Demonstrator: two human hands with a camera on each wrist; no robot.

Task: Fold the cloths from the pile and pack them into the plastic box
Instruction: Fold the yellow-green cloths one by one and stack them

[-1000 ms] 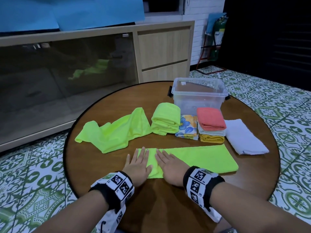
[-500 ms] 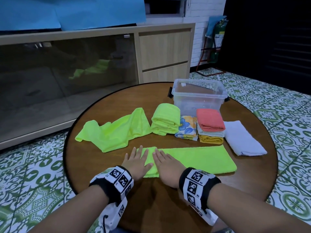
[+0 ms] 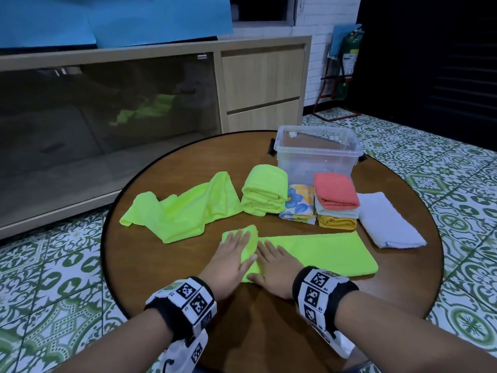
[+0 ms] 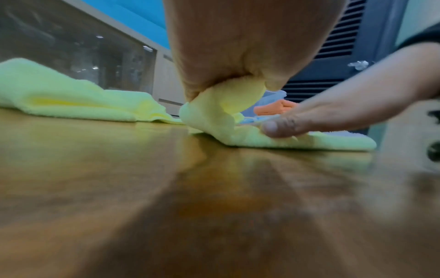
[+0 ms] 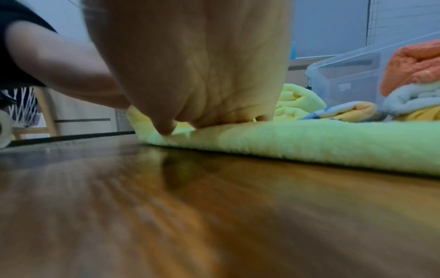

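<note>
The long green cloth (image 3: 317,253) lies low in the middle of the frame on the round table (image 3: 150,265). The left hand (image 3: 231,258) pinches its lifted end. The right hand (image 3: 274,267) presses flat on it, fingers straight. The plastic box (image 3: 317,154) sits above, near the top middle.

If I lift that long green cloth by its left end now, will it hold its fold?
Probably not: the long green cloth looks soft and already droops where the left hand pinches it. It seems light. The right hand pressing it flat likely keeps the rest from dragging.
</note>
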